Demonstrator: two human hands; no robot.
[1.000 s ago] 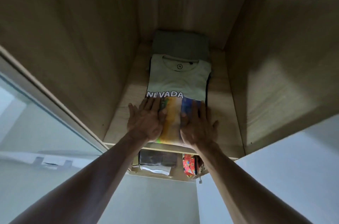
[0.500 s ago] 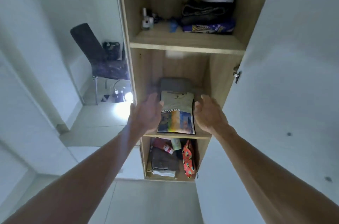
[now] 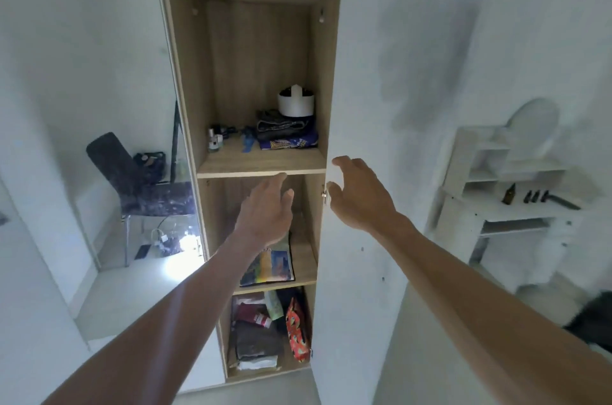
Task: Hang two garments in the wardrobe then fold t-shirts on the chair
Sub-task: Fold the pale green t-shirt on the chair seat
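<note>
A folded t-shirt [image 3: 270,267] with a colourful print lies on a middle shelf of the open wooden wardrobe [image 3: 261,169]. My left hand [image 3: 265,210] hovers in front of that shelf, above the shirt, fingers relaxed and holding nothing. My right hand [image 3: 359,194] is raised by the inner edge of the white wardrobe door [image 3: 364,106], near its hinge, fingers loosely spread and holding nothing. A dark chair [image 3: 132,179] shows at the left in the mirror panel.
The shelf above holds a white roll [image 3: 295,101], folded dark cloths and small bottles. The bottom compartment is packed with bags and clothes [image 3: 265,328]. A white dressing table [image 3: 510,199] stands at the right, beyond the door.
Both hands have lifted off the folded t-shirt and pulled back out of the shelf. The view has drawn back and risen; the right hand has moved toward the door edge.
</note>
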